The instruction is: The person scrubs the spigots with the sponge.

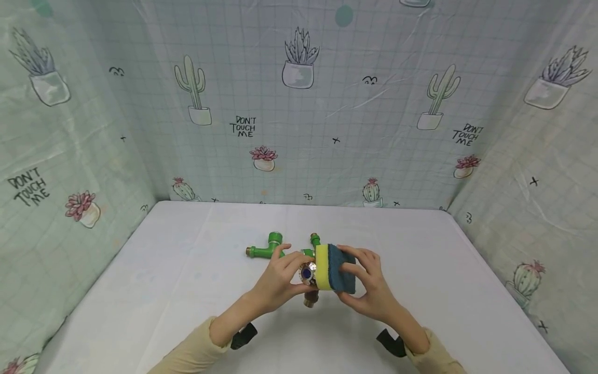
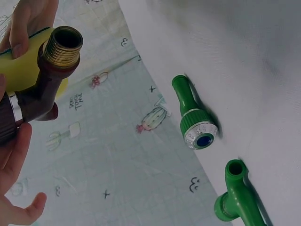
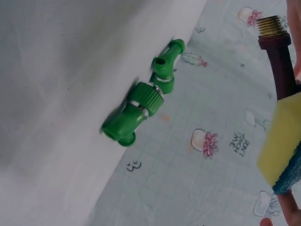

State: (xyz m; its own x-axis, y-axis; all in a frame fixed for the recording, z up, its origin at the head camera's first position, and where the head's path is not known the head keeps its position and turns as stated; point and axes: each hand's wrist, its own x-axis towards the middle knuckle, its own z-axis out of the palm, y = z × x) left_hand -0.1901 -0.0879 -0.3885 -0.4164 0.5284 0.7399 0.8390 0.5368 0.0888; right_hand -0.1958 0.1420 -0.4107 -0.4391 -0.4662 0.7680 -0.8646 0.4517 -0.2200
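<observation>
My left hand [image 1: 275, 280] grips a dark brown plastic tap [image 2: 44, 89] by its knob end. The tap has a brass-coloured threaded mouth, and its clear knob with a blue centre faces me in the head view. Against the tap's right side sits a sponge [image 1: 322, 267], yellow with a dark blue scouring layer. My right hand [image 1: 374, 288] holds that sponge by its scouring side, thumb below and fingers above. In the right wrist view the sponge [image 3: 277, 139] touches the brown tap [image 3: 278, 66], hiding its lower part.
Two green taps lie on the white table [image 1: 187, 291] behind my hands: one green tap [image 1: 262, 252] to the left, the other green tap [image 1: 315, 239] partly hidden behind the sponge. A cactus-printed cloth [image 1: 336, 104] hangs around the table's back and sides.
</observation>
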